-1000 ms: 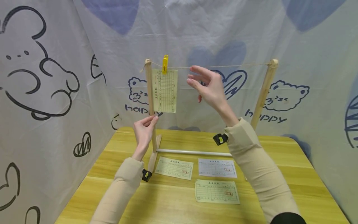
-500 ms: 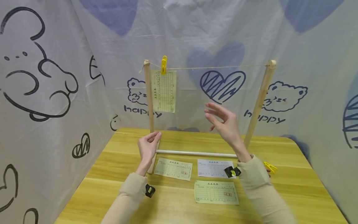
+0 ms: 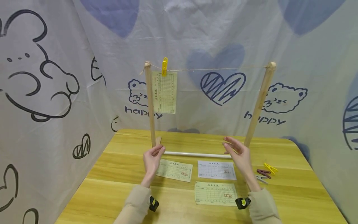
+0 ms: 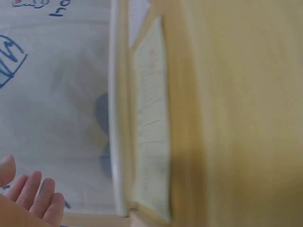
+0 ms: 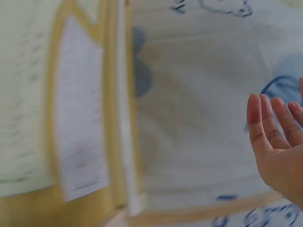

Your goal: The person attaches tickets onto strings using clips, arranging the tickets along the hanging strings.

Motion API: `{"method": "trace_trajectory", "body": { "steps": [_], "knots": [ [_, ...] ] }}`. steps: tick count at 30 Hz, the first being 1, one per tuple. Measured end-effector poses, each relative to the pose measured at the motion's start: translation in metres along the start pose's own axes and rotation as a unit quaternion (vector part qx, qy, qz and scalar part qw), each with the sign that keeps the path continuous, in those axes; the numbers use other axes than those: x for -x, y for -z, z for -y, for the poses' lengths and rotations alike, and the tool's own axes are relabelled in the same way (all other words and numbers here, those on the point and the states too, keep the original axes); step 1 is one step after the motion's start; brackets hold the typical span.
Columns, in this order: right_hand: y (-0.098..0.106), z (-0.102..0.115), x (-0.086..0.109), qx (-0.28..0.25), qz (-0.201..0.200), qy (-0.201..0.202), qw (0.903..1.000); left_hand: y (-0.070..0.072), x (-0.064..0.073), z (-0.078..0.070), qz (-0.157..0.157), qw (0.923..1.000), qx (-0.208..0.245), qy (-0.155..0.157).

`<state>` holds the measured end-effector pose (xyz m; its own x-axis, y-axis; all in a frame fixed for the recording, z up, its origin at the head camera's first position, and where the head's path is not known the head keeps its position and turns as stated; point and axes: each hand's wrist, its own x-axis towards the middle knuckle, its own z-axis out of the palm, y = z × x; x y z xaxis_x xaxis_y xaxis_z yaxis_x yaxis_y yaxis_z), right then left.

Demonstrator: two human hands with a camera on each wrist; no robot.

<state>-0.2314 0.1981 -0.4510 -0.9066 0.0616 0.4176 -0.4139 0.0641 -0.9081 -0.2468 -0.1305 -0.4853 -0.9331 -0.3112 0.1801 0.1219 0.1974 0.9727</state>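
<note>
My left hand (image 3: 152,159) floats just in front of the left end of the white rod (image 3: 195,154), fingers bent and loose, above the far edge of the left green slip (image 3: 174,171). My right hand (image 3: 239,154) hangs near the rod's other end, fingers gently curved and thumb apart – both hands are bare of any object. The hanging slip (image 3: 165,95) dangles upright from the string (image 3: 212,69) under a yellow clip (image 3: 164,67), beside the left post (image 3: 150,105).

A second ago my right hand was up at the string and my left just below that slip; now both are down near the surface (image 3: 112,186). The slip hasn't shifted, and three loose clips (image 3: 263,173) now show beyond my right wrist – my sleeve covered them then.
</note>
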Motion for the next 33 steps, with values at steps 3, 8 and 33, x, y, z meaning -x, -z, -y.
{"method": "trace_trajectory", "body": {
  "steps": [3,8,33],
  "knots": [
    [0.010,-0.019,0.012,-0.027,-0.029,-0.017,0.9991,-0.004,0.005,0.011,0.013,0.9999,0.008,0.000],
    [0.029,-0.044,0.034,-0.038,-0.075,-0.056,0.9948,-0.010,0.012,0.026,0.033,0.9992,0.017,0.012],
    [0.080,-0.088,0.082,-0.195,-0.161,-0.227,0.9405,-0.022,0.030,0.049,0.286,0.9578,-0.012,0.027]
  ]
}}
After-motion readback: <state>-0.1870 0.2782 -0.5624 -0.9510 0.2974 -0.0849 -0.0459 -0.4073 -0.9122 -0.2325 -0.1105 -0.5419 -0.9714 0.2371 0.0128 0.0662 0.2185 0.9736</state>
